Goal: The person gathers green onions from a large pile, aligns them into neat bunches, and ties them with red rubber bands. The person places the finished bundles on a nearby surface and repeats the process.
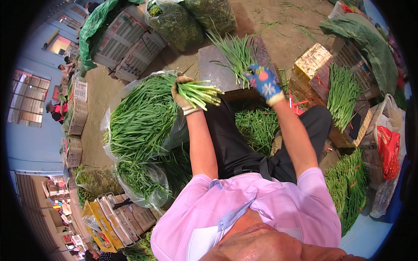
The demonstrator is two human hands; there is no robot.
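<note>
My left hand (184,94), in a beige work glove, is closed around a bunch of garlic chives (200,93), its pale cut stems pointing right. Under and beside it, a plastic-lined container (109,130) is heaped with green chives (140,114). My right hand (264,83), in a blue flowered glove, is at the stem ends of a loose clump of chives (236,57) on a dark low board (212,68). The fingers point left and partly hide the stems; whether they grip them is unclear. More chives (256,127) lie below, between my legs.
At right, chives (344,94) lie on a wooden box beside a dark phone (356,125), with red ties (297,104) nearer my knee. Bundled chives (349,186) stand lower right. Plastic crates (127,42) and stuffed bags (176,26) stand ahead. A person (58,109) is far left.
</note>
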